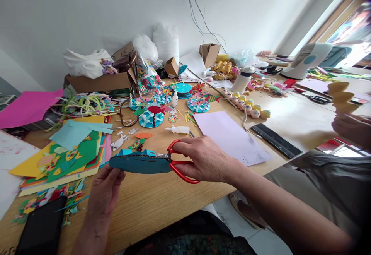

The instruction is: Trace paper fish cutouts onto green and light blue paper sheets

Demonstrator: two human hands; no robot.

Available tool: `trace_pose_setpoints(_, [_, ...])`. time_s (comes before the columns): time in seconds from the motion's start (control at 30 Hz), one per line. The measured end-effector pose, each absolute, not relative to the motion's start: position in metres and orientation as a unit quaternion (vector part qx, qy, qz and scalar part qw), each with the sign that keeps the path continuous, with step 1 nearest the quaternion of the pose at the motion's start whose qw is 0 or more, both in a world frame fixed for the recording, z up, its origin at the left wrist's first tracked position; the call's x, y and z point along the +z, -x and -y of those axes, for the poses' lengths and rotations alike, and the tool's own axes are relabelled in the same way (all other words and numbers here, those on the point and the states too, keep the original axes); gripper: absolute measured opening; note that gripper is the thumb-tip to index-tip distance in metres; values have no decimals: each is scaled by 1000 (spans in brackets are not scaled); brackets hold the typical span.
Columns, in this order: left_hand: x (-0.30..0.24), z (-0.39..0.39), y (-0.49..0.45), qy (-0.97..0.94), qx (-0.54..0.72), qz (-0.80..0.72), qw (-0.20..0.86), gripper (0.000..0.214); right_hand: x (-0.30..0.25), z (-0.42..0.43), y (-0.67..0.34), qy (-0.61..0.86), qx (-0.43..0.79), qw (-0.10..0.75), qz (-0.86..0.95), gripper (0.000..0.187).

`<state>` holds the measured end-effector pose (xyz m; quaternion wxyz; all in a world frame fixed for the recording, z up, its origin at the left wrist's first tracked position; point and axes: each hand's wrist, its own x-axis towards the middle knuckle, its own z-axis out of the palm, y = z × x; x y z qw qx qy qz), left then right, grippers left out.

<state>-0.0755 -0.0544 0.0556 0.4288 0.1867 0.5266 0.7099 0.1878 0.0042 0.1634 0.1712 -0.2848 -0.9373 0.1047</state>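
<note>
Red scissors in curled right hand

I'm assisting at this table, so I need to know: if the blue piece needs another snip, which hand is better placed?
Likely the right hand: it holds the red-handled scissors, pointed at the blue piece. The left hand grips the piece's opposite end, so it seems better suited to steadying.

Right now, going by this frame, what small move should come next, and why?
Probably a gentle squeeze of the red-handled scissors by the right hand, while the left hand steadies the blue piece: the handle loops stand apart, the blades lie at the piece's upper edge, and the left hand grips its opposite end.
</note>
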Motion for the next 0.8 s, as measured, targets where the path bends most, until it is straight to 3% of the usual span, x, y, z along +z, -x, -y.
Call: trace_pose_setpoints(0.8, [48, 54, 75, -182, 722, -526, 411, 23, 152, -3, -190, 250, 92, 176, 947, 33])
